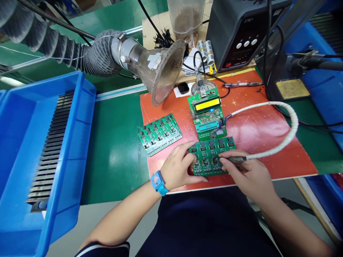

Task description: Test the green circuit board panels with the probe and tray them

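Note:
A green circuit board panel [211,169] with rows of small digit displays lies on the red mat in front of me. My left hand [180,165] grips its left end, fingers curled at the side and thumb along the front edge. My right hand [250,175] is closed on a dark programming probe [237,159], whose tip points at the middle of the panel; tip contact is hidden by the fingers. A white wrapped cable [293,132] runs from the probe to a programmer board [210,119] with a lit yellow screen. A second, similar panel [160,134] lies to the left.
A fume extractor funnel [166,71] overhangs the mat [268,125]. A blue bin [71,142] with a slotted black rack [53,142] stands at the left. Behind are a soldering station [245,39], a plastic tub [186,18], a pen [243,85] and a yellow sponge [292,88].

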Motion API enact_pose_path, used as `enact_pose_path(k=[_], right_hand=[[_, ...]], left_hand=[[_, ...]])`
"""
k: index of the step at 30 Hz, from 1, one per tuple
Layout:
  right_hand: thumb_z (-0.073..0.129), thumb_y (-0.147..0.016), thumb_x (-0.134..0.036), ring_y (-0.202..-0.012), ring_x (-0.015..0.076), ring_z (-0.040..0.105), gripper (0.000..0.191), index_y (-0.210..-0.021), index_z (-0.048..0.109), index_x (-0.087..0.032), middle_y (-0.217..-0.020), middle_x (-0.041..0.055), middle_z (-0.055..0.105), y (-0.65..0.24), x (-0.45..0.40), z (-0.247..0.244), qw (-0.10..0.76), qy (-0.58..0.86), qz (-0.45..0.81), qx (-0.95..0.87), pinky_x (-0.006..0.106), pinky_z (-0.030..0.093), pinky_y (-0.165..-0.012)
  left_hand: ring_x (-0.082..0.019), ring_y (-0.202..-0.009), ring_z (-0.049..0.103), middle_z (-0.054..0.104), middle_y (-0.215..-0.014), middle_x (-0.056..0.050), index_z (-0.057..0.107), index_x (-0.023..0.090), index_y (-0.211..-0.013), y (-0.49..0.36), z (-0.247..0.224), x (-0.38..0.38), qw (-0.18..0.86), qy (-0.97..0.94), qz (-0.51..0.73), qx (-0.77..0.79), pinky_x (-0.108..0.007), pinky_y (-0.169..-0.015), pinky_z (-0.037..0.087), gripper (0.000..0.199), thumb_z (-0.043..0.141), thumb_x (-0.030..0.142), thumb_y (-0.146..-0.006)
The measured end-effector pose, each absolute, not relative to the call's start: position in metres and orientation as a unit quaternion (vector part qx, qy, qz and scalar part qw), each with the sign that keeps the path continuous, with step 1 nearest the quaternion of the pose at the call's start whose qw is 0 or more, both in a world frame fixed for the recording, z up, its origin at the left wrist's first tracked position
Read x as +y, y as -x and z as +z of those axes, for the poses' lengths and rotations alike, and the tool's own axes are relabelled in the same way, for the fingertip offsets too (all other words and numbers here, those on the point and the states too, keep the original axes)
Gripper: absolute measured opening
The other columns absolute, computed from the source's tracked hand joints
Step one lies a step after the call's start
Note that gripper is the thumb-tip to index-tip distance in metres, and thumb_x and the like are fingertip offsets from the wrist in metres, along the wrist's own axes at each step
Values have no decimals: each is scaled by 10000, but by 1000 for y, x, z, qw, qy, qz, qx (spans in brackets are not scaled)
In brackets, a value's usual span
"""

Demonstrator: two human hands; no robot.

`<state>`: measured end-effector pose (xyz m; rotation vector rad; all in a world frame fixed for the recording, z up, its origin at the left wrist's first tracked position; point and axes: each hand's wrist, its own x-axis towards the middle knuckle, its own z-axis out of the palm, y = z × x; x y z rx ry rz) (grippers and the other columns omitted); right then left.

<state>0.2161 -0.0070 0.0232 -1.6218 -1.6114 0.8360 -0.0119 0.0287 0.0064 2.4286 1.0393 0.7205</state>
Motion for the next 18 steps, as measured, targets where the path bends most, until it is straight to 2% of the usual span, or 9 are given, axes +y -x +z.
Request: enact_pose_path(k=[9, 18], right_hand=[[598, -905, -330, -646, 147, 684, 137, -935, 659, -211, -879, 30, 698, -217, -7, 22, 344, 624, 328, -620, 269, 558, -598], [586, -917, -299, -655, 129, 677, 113, -920, 652, -207, -870, 22, 687, -214, -7, 24, 360, 613, 320, -627, 241, 544, -590]], left_hand=[[-323, -1199, 562, 534, -1315, -217, 535, 177, -880, 12, 5, 29, 190, -873, 268, 361, -469, -943, 516, 551, 734, 655, -689], [-349, -1250, 514, 547, -1304, -204, 555, 169, -879, 12, 4, 30, 169, -879, 273, 353, -532, -1038, 456, 566, 728, 672, -683]])
